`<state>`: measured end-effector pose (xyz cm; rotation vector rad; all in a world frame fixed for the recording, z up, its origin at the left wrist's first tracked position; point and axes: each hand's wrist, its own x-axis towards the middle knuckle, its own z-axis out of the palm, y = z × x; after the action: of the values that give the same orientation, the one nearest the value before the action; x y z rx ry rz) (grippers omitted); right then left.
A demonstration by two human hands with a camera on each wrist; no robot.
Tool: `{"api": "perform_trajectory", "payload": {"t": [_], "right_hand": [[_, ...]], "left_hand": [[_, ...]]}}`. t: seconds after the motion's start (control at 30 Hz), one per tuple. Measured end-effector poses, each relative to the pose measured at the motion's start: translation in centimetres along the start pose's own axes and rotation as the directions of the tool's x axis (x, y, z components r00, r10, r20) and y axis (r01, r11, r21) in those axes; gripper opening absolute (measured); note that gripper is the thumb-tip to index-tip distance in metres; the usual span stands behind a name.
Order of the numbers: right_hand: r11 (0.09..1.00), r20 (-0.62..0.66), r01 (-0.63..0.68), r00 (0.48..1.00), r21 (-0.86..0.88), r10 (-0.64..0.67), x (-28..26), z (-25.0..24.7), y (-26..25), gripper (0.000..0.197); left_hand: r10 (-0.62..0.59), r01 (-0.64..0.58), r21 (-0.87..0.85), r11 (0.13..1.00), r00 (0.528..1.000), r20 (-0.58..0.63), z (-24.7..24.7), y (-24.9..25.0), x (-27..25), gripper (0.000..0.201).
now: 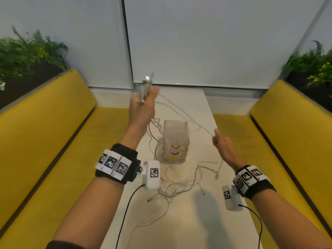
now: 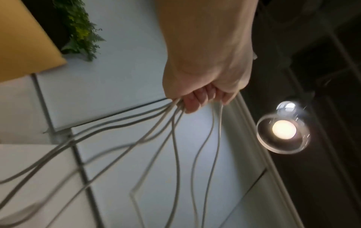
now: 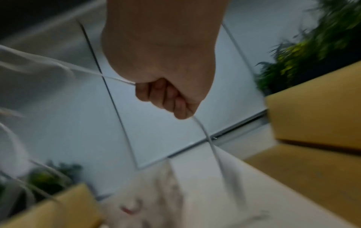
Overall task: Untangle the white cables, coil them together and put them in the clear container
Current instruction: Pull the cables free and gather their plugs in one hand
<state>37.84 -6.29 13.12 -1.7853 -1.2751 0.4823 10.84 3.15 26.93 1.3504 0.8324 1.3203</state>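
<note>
Glossy white table (image 1: 181,221), ribbed clear container (image 1: 176,139); left hand (image 1: 143,105) fisting thin white cables (image 2: 171,138), right hand (image 1: 221,141) pinching one

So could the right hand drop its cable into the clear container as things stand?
Probably not yet. The clear container looks open-topped and near, but the right hand grips one white cable still strung to the bundle in the raised left hand.

The right hand (image 3: 166,74) is curled round one white cable (image 3: 207,135), which enters by the thumb and trails down to the blurred table (image 3: 215,200).
</note>
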Motion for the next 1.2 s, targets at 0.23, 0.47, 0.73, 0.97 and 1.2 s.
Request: {"api": "perform_trajectory", "payload": {"t": [0.23,0.47,0.73,0.97,1.2], "right_hand": [[0.912,-0.129,-0.177,0.982,-0.370,0.138,-0.3,-2.0,6.2,0.054],[0.980,-0.121,-0.069,0.992,-0.188,0.046,0.1,0.7,0.9,0.040],[0.848,-0.229,0.504,0.856,0.166,-0.464,-4.9,6.4,-10.5,0.010],[0.745,0.576,0.637,0.691,-0.198,-0.437,-11.8,16.5,-1.5,0.026],[0.737,0.755,0.560,0.647,-0.379,-0.103,-11.9,23.3,4.6,0.042]], "left_hand": [[0.056,-0.058,0.126,0.990,0.998,0.022,-2.0,2.1,0.9,0.029],[0.031,-0.099,0.278,0.956,0.970,0.240,1.2,-0.2,-1.0,0.027],[-0.009,0.026,-0.071,0.997,0.971,0.240,2.9,2.2,-0.8,0.038],[-0.006,0.013,-0.059,0.998,0.993,0.122,1.2,0.6,-0.4,0.034],[-0.061,0.069,-0.070,0.995,0.992,0.112,-0.5,-0.8,-0.6,0.040]]}}
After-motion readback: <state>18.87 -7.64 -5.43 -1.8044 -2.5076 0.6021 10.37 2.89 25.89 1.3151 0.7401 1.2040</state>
